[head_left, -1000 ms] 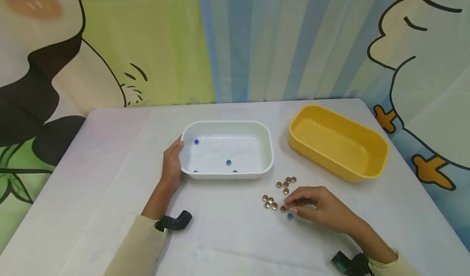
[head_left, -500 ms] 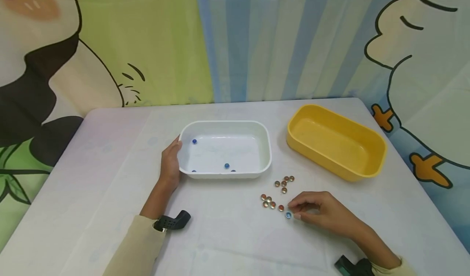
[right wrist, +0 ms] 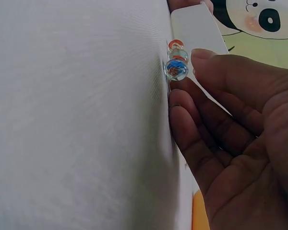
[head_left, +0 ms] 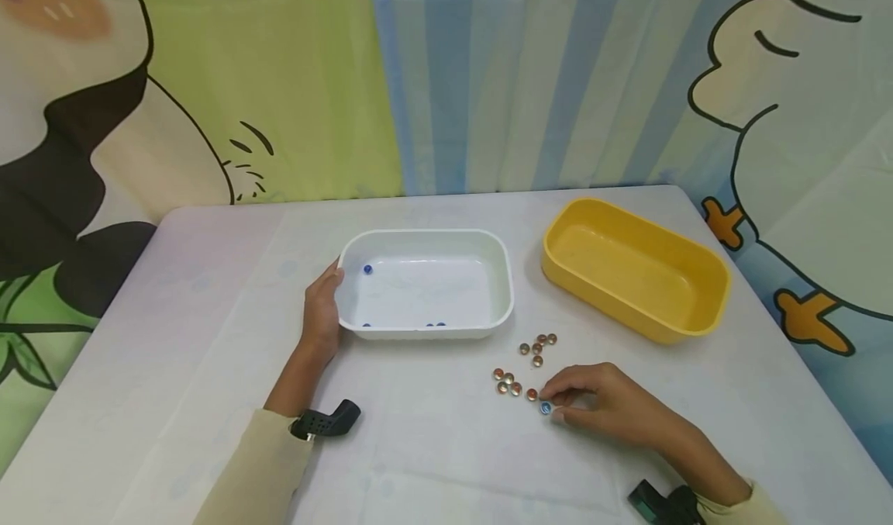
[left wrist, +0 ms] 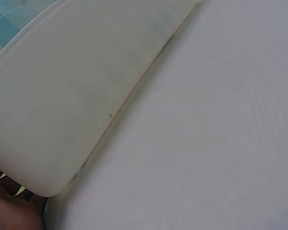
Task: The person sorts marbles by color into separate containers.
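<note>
My left hand (head_left: 322, 308) holds the left end of a white plastic tub (head_left: 418, 333), its fingers along the outer wall. The tub's side wall (left wrist: 72, 105) fills much of the left wrist view. Inside, one blue marble (head_left: 367, 270) lies near the back left; several others show only partly above the front rim. My right hand (head_left: 603, 401) is close to the table, thumb and fingertips parted right beside a loose blue marble (head_left: 546, 408). In the right wrist view this clear-and-blue marble (right wrist: 176, 70) sits by the thumb tip. Several orange-brown marbles (head_left: 515, 389) lie just left of it.
A yellow plastic tub (head_left: 705, 325) stands at an angle at the back right. White cloth covers the table (head_left: 446, 432). A cartoon-print curtain (head_left: 488, 83) hangs along the back edge. Each wrist wears a dark strapped device (head_left: 328, 423).
A blue marble inside the white tub has rolled forward to the front wall. My right hand drew back slightly, then came in again at the loose blue marble, which has turned in place.
</note>
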A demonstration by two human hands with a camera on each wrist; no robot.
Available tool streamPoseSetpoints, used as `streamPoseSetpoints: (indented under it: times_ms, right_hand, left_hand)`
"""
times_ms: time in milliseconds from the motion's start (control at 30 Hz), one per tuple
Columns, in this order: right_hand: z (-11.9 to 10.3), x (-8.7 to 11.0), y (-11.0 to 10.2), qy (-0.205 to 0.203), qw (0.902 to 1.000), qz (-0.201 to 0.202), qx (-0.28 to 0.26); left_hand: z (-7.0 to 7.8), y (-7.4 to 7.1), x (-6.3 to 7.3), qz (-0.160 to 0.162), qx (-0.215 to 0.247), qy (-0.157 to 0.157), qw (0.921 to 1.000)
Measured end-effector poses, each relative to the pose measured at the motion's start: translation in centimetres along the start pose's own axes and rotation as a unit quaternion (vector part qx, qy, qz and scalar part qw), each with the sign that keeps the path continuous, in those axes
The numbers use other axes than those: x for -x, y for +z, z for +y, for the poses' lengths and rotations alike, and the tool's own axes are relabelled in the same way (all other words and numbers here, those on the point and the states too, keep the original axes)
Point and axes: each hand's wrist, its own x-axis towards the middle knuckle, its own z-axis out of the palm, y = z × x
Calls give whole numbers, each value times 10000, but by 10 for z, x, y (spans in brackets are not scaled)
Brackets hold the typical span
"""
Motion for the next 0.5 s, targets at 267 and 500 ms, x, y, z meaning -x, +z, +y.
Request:
streamPoseSetpoints:
  times_ms: [267,500]
  right_hand:
    - [-1,-4,1,-124,9998,-165,68]
    - [3,-6,5,-532,9979,-65,362]
  left_hand:
    - [-1,0,-2,24,-49,-38,10000]
    - [0,0,-1,-17,21,-51,10000]
